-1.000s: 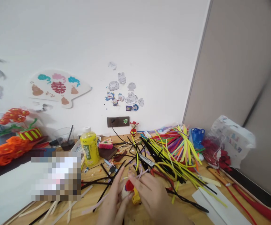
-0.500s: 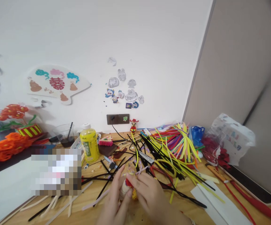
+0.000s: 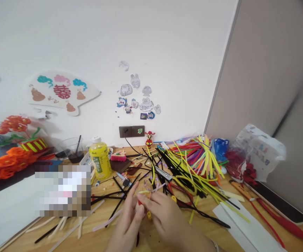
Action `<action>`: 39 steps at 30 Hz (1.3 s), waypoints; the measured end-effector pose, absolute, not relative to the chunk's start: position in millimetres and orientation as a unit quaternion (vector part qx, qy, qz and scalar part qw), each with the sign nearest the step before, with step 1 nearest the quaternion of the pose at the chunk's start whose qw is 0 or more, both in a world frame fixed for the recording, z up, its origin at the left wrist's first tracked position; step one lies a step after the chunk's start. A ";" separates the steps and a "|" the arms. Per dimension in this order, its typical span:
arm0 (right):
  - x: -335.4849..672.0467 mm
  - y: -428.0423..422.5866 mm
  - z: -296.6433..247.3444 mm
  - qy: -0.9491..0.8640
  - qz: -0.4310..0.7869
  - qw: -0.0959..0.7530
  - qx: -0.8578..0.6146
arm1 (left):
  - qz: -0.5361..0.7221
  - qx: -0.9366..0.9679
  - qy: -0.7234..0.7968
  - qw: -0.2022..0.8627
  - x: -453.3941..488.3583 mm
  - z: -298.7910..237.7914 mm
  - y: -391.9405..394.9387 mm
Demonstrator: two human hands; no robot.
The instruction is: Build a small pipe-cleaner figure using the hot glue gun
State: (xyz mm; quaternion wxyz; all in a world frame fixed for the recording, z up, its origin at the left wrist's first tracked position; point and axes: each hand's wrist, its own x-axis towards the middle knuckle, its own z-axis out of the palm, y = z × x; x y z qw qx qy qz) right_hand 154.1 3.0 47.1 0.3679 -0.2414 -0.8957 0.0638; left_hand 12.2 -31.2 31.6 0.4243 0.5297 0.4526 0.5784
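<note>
My left hand (image 3: 129,215) and my right hand (image 3: 167,213) meet low in the middle of the view, fingers closed around a small red-and-yellow fuzzy craft piece (image 3: 139,202). Most of it is covered by the fingers, so its full shape is hidden. A pale yellow strip (image 3: 144,191) sticks up above the fingertips. Beyond the hands, scissors (image 3: 164,173) with red-and-yellow handles lie among black pipe cleaners (image 3: 120,190). A small figure in a red hat (image 3: 149,140) stands upright by the wall.
A thick bundle of coloured pipe cleaners (image 3: 193,157) spreads at the back right. On the left stand a yellow drink bottle (image 3: 100,161), a clear cup (image 3: 71,152) and orange fuzzy flowers (image 3: 15,162). White paper (image 3: 242,224) and a red-handled tool (image 3: 285,220) lie to the right.
The piece has turned within the fingers: its white part is now hidden and the pale yellow strip shows on top. A yellow bit has appeared beside my right hand.
</note>
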 end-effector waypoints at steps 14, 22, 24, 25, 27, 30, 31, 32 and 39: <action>158.8 -0.3 55.3 -0.888 0.068 0.420 -0.176 | 0.587 0.412 0.420 0.556 8.7 52.0 -35.9; 158.4 4.8 45.5 -0.896 -0.136 0.368 -0.208 | 0.583 0.374 0.409 0.594 8.8 44.1 -24.8; 159.8 6.1 46.2 -0.891 -0.152 0.368 -0.216 | 0.575 0.377 0.396 0.608 8.8 46.4 -24.7; 160.5 6.6 46.8 -0.889 -0.155 0.369 -0.222 | 0.574 0.381 0.388 0.612 9.0 47.5 -24.9; 161.5 7.7 47.4 -0.886 -0.159 0.367 -0.234 | 0.579 0.383 0.375 0.614 9.8 48.5 -25.3; 161.6 9.2 45.4 -0.881 -0.167 0.367 -0.249 | 0.590 0.369 0.359 0.621 11.2 47.3 -25.8; 161.4 9.5 44.3 -0.879 -0.168 0.369 -0.251 | 0.592 0.364 0.356 0.625 11.4 46.3 -25.7; 161.2 9.7 43.4 -0.879 -0.168 0.369 -0.252 | 0.592 0.360 0.355 0.628 11.4 45.1 -25.5; 159.6 7.3 45.3 -0.889 -0.153 0.365 -0.232 | 0.584 0.329 0.364 0.646 7.7 42.0 -22.8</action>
